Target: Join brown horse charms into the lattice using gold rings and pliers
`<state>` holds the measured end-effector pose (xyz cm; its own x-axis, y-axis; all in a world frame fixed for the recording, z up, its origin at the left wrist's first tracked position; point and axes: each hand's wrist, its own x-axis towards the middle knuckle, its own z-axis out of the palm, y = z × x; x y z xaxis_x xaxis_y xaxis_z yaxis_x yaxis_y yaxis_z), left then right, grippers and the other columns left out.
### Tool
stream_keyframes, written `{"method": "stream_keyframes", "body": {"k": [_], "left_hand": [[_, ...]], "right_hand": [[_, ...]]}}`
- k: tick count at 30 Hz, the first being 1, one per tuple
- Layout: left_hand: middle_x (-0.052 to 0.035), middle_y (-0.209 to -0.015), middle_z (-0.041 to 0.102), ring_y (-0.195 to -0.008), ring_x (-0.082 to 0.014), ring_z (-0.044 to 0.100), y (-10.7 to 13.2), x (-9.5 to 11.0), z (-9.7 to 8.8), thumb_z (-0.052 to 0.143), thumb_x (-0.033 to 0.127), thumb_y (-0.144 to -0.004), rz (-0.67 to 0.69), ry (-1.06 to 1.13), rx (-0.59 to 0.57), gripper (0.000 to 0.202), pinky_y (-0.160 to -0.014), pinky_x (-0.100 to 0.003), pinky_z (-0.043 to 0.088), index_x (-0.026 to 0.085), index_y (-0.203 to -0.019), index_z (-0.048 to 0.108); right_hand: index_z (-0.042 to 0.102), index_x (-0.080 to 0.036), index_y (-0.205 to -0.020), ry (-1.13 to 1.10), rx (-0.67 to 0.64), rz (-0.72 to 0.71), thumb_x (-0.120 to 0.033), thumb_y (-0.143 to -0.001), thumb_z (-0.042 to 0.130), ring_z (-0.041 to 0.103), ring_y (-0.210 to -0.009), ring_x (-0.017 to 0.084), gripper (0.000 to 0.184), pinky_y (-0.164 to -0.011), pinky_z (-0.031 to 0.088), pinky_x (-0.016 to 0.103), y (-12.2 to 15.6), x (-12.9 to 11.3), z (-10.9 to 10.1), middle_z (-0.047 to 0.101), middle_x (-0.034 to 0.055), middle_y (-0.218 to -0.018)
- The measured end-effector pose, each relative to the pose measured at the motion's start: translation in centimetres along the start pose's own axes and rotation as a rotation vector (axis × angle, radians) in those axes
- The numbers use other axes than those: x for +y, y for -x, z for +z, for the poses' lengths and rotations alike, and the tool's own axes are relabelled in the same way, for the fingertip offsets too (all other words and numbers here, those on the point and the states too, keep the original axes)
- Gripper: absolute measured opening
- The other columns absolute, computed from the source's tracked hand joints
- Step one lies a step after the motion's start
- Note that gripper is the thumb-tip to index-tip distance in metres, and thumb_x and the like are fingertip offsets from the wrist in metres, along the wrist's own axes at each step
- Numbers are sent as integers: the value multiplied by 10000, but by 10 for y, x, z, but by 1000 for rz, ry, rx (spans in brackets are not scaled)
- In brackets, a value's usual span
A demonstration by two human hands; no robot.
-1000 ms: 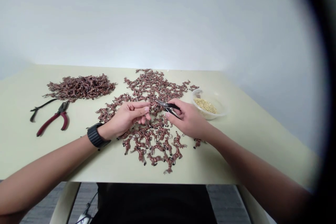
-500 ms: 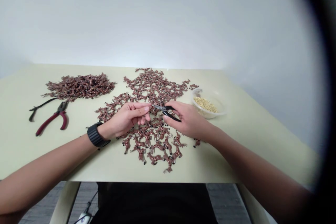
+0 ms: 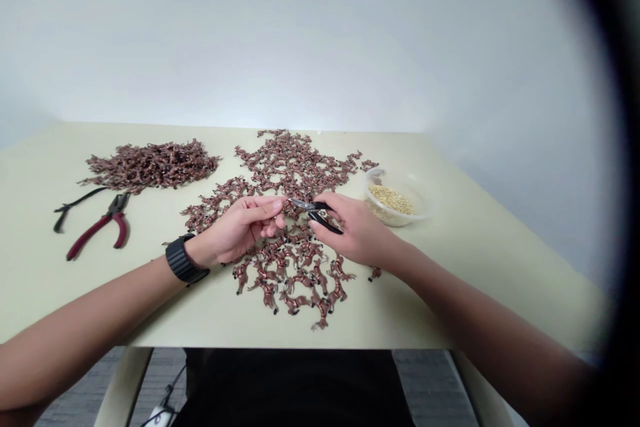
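My left hand (image 3: pixel 240 227), with a black watch on its wrist, is pinched on a small brown figure I can barely see between the fingertips. My right hand (image 3: pixel 353 230) grips small black-handled pliers (image 3: pixel 313 208), whose metal tips point left and meet the left fingertips. Both hands hover over a spread of several small brown horse-shaped charms (image 3: pixel 295 267) lying flat on the pale table (image 3: pixel 500 253).
A heap of the same brown charms (image 3: pixel 150 165) lies at the back left. Red-handled pliers (image 3: pixel 97 227) and a black-handled tool (image 3: pixel 75 203) rest at the left. A clear plastic bowl of small gold pieces (image 3: pixel 395 200) stands right of my right hand.
The pliers' tips swung left and down to my left fingertips. My right hand shifted slightly left. The left hand stayed almost still.
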<state>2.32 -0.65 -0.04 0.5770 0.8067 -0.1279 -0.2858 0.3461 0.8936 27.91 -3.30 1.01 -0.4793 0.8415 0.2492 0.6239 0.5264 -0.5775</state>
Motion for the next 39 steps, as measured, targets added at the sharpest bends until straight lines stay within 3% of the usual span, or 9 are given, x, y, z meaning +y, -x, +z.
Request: {"method": "stream_keyframes", "body": {"k": [6, 10, 18, 21, 24, 26, 28, 33, 39], "left_hand": [[-44, -787, 742, -570, -53, 592, 0, -2, 2, 775, 259, -884, 24, -37, 31, 216, -551, -146, 502, 147, -1069, 771], [-75, -874, 774, -668, -94, 630, 3, -9, 11, 804, 288, -852, 185, -171, 147, 358, -631, -203, 534, 157, -1182, 759], [-54, -984, 797, -759, -183, 682, 5, -23, 12, 770, 334, -863, 576, -821, 410, 503, -775, -345, 578, 242, -1348, 675], [-53, -1003, 793, -825, -191, 695, 4, -16, -3, 727, 258, -897, 741, -1118, 372, 487, -843, -347, 564, 288, -1376, 646], [-71, -1112, 780, -959, -211, 700, 4, -7, -16, 682, 176, -911, 802, -1309, 205, 481, -948, -382, 530, 295, -1376, 647], [-73, -1131, 778, -982, -218, 705, 4, -3, -16, 682, 185, -915, 793, -1318, 196, 464, -956, -392, 532, 300, -1364, 656], [-74, -1045, 794, -864, -205, 720, 4, -3, -10, 717, 246, -906, 732, -1189, 295, 454, -879, -381, 569, 290, -1355, 667], [-127, -949, 795, -668, -177, 703, 1, -6, 4, 787, 379, -853, 342, -529, 265, 606, -668, -340, 604, 156, -1394, 631], [-103, -882, 784, -631, -130, 667, -1, -7, 4, 810, 325, -842, 192, -286, 167, 563, -595, -258, 554, 138, -1349, 650]], "right_hand": [[585, -216, -1105, -17, 12, 15, -440, -979, 526, 506, -692, 171, 264, -632, 350, 314, 1, -4, 0, 618, 37, -861], [568, -226, -990, -142, 42, 96, -461, -989, 523, 414, -585, 135, 239, -572, 303, 293, 1, -10, 11, 501, -28, -685], [531, -240, -963, -847, -51, 409, -551, -969, 540, 284, -554, 104, 312, -454, 238, 233, 0, -27, 32, 356, -50, -710], [532, -227, -970, -1198, -215, 518, -566, -963, 540, 148, -554, 97, 339, -418, 118, 217, -1, -30, 24, 270, -60, -728], [544, -207, -971, -1353, -369, 574, -561, -962, 528, 97, -569, 103, 354, -418, 58, 224, -2, -27, 14, 242, -60, -735], [547, -204, -960, -1310, -366, 559, -562, -954, 530, 97, -569, 106, 358, -420, 68, 231, -3, -23, 10, 238, -60, -727], [549, -215, -954, -1127, -249, 495, -571, -948, 537, 135, -554, 104, 357, -426, 116, 236, -3, -19, 10, 260, -60, -712], [554, -230, -967, -405, 112, 204, -501, -971, 544, 353, -585, 128, 272, -530, 282, 273, -1, -11, 13, 418, -33, -695], [572, -217, -1093, -140, 117, 59, -422, -960, 560, 424, -646, 152, 245, -598, 316, 294, -1, -6, 16, 528, 5, -771]]}}
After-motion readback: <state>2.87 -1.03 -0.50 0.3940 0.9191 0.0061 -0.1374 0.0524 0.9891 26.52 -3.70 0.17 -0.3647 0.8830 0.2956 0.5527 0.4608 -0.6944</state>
